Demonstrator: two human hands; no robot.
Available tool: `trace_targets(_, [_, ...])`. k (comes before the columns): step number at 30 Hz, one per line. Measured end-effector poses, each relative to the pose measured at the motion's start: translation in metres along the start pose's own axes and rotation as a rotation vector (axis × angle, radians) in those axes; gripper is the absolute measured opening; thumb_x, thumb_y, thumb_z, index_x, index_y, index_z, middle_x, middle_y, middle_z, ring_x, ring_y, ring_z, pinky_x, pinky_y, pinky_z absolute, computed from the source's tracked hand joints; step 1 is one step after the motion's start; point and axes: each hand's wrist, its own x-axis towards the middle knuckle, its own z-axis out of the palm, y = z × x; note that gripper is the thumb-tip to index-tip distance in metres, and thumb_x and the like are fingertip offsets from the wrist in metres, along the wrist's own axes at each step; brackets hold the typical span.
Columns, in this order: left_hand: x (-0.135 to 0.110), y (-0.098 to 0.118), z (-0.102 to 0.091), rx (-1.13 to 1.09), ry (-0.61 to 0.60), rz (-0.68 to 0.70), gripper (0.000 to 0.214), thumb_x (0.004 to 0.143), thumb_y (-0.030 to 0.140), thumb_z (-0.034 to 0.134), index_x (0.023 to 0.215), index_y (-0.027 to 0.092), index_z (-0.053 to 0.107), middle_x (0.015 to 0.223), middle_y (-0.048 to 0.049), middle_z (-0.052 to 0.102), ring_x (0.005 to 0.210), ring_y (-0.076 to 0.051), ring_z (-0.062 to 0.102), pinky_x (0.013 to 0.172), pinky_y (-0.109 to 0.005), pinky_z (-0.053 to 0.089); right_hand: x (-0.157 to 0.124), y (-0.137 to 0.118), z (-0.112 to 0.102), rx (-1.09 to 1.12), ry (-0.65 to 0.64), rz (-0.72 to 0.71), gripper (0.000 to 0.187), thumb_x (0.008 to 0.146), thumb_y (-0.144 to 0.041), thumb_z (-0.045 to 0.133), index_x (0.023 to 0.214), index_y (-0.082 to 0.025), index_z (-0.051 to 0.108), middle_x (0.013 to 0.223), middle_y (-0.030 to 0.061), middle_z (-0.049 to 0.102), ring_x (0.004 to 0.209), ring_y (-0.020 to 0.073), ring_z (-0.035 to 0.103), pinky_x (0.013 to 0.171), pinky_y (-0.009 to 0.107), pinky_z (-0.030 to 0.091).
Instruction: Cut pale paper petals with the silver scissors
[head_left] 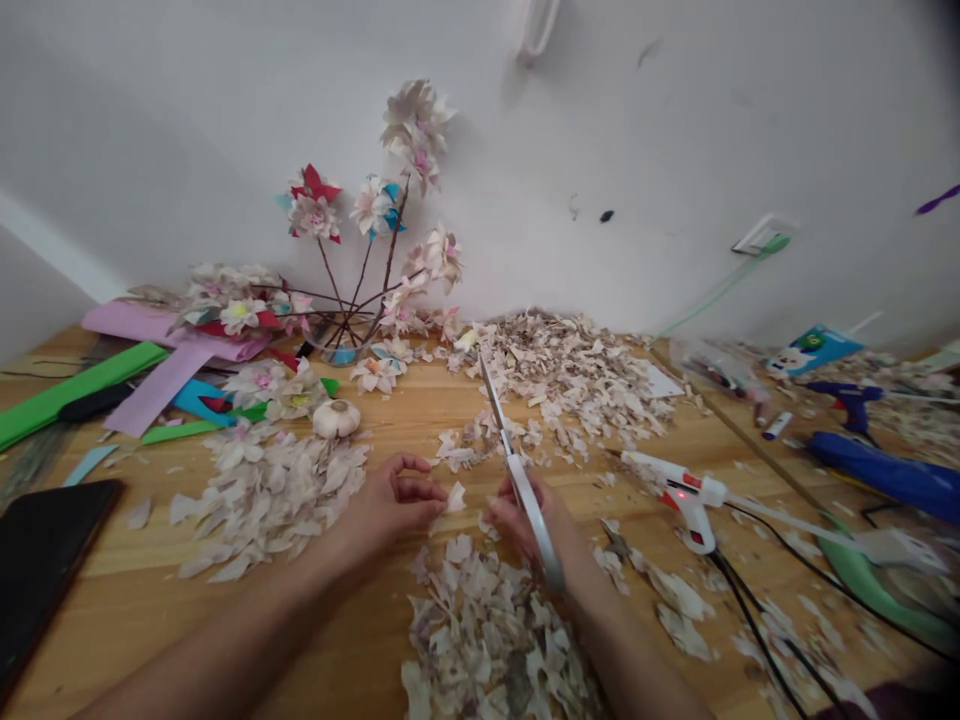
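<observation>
Pinching a small pale petal [456, 497] at its fingertips, the left hand [411, 492] leaves hardly any gap — and the right hand [529, 515], fingers curled, carries the scissors [516, 470], tips toward the wall. A heap of flakes [480, 625] crowds in just below; a garlic bulb [336, 418] sits beyond the left wrist, a glue gun [691, 505] off to the right. Bare tabletop [345, 640] opens between left forearm and heap.
</observation>
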Motion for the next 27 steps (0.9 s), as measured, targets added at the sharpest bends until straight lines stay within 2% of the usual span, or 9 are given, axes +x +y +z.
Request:
trace_targets(3, [-0.001,-0.009,0.011,-0.067,-0.039,-0.027,0.044,0.055,0.018,0.080,0.083,0.021,0.046,0.064,0.0032,0.069,0.046,-0.008,0.057,0.046,-0.019,0.040,-0.001,-0.001,0.002,0.006,0.014,-0.014,0.046,0.047,-0.042,0.081,0.074,-0.024,0.049,0.064,-0.0020,0.065,0.052,0.0149,0.059,0.051,0.027,0.049])
trace_targets(6, [-0.002,-0.014,0.014,-0.090,-0.075,-0.043,0.043,0.057,0.016,0.079,0.086,0.020,0.047,0.068,0.0020,0.071,0.049,-0.008,0.059,0.048,-0.019,0.041,-0.003,-0.001,0.001,0.012,0.031,-0.025,0.044,0.046,-0.037,0.081,0.074,-0.024,0.050,0.067,-0.0007,0.066,0.064,0.0189,0.063,0.062,0.031,0.051])
trace_targets(12, [-0.001,-0.008,0.012,-0.089,-0.021,-0.038,0.046,0.054,0.015,0.080,0.086,0.020,0.047,0.067,0.0011,0.071,0.052,-0.009,0.061,0.050,-0.019,0.042,-0.002,-0.003,-0.002,0.012,0.053,-0.021,0.039,0.051,-0.035,0.078,0.074,-0.024,0.048,0.066,-0.0020,0.062,0.062,0.0182,0.061,0.051,0.027,0.048])
trace_targets(17, [-0.001,0.000,0.014,-0.104,0.040,0.072,0.045,0.051,0.016,0.081,0.083,0.019,0.050,0.065,0.0030,0.068,0.057,-0.010,0.060,0.055,-0.020,0.043,-0.005,-0.009,-0.002,0.005,0.015,-0.013,0.038,0.048,-0.031,0.078,0.072,-0.023,0.050,0.061,-0.0038,0.061,0.059,0.0161,0.060,0.053,0.026,0.048])
trace_targets(21, [-0.005,-0.001,0.017,-0.108,0.042,0.117,0.044,0.053,0.019,0.081,0.086,0.020,0.053,0.081,-0.0008,0.068,0.073,-0.014,0.063,0.065,-0.026,0.047,-0.007,-0.010,0.002,-0.006,-0.007,-0.013,0.038,0.047,-0.032,0.081,0.070,-0.023,0.053,0.060,-0.0040,0.062,0.056,0.0150,0.059,0.053,0.026,0.049])
trace_targets(23, [-0.007,-0.005,0.019,-0.122,0.010,0.095,0.046,0.054,0.019,0.082,0.090,0.020,0.054,0.088,-0.0023,0.066,0.081,-0.016,0.064,0.072,-0.029,0.048,-0.007,-0.009,0.004,-0.006,0.011,-0.025,0.040,0.047,-0.037,0.081,0.070,-0.023,0.051,0.060,-0.0036,0.062,0.057,0.0158,0.060,0.054,0.027,0.049])
trace_targets(27, [-0.008,-0.012,0.023,-0.192,-0.034,0.044,0.049,0.056,0.024,0.082,0.093,0.020,0.051,0.070,0.0030,0.064,0.065,-0.012,0.061,0.063,-0.025,0.049,-0.007,-0.006,0.006,-0.011,0.053,-0.051,0.040,0.052,-0.044,0.079,0.071,-0.024,0.049,0.062,-0.0025,0.063,0.057,0.0168,0.061,0.054,0.028,0.050])
